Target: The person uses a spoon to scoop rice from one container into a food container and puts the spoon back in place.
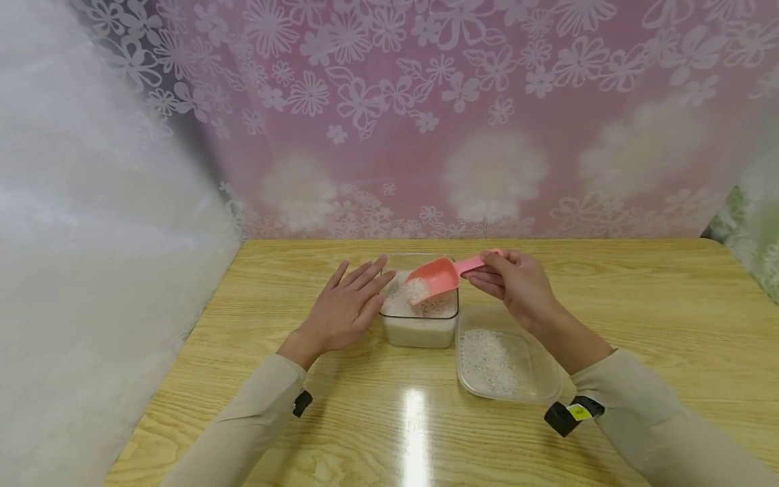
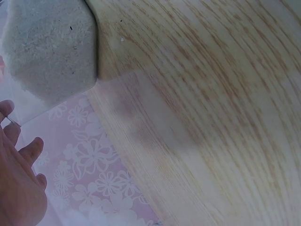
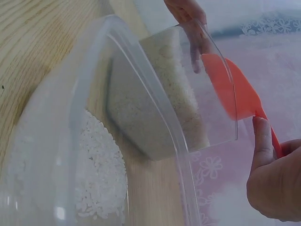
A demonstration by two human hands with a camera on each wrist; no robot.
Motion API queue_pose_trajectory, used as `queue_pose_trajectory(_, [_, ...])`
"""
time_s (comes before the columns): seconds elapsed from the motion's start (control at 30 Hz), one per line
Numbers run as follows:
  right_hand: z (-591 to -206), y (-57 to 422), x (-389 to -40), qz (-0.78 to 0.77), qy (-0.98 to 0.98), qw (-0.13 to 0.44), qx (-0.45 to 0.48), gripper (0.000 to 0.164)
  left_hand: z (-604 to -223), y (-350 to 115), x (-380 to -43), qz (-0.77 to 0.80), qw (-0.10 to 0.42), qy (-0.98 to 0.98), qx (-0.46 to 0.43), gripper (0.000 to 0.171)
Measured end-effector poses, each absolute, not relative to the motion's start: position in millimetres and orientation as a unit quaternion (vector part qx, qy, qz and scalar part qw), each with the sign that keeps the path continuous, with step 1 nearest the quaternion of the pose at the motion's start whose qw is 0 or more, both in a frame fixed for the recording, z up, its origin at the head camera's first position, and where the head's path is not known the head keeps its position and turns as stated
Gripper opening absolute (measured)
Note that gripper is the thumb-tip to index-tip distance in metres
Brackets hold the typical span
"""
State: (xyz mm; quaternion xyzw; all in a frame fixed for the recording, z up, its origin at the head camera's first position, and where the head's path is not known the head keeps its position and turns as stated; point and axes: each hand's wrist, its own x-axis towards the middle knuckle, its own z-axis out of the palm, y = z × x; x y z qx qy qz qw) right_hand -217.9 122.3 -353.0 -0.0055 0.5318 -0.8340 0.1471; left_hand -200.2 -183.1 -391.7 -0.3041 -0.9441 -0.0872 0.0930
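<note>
My right hand (image 1: pixel 520 287) grips the handle of a pink scoop (image 1: pixel 439 276), which tilts down to the left over a clear square container (image 1: pixel 420 333). White rice (image 1: pixel 417 291) lies at the scoop's front lip. The container is filled a good way up with rice (image 2: pixel 49 52). Against its left rim rests my left hand (image 1: pixel 347 308), fingers straight and spread. In the right wrist view the scoop (image 3: pixel 230 87) sits at the container's rim, thumb and fingers pinching its handle.
A shallow translucent plastic box (image 1: pixel 538 379) stands just right of the container, with a thin heap of rice (image 1: pixel 489 362) on its left side. Both stand on a wood-grain table (image 1: pixel 255 379). A pink flowered curtain (image 1: pixel 389 135) hangs behind the table's back edge.
</note>
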Motion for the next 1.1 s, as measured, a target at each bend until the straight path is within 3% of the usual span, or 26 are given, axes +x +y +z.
queue_pose_trajectory(0.23, [-350.5, 129.0, -215.9, -0.849, 0.505, 0.157, -0.01, 0.027, -392.4, -181.7, -200.2, -0.091, 0.098, -0.942, -0.309, 0.053])
queue_pose_trajectory(0.53, [-345.8, 146.0, -211.3, -0.873, 0.457, 0.169, -0.015, 0.015, -391.1, -181.3, -199.9, -0.091, 0.095, -0.943, -0.307, 0.053])
queue_pose_trajectory(1.1, [-355.0, 201.9, -196.2, -0.901, 0.381, 0.206, -0.033, 0.021, -391.3, -182.4, -199.8, -0.091, 0.101, -0.941, -0.311, 0.051])
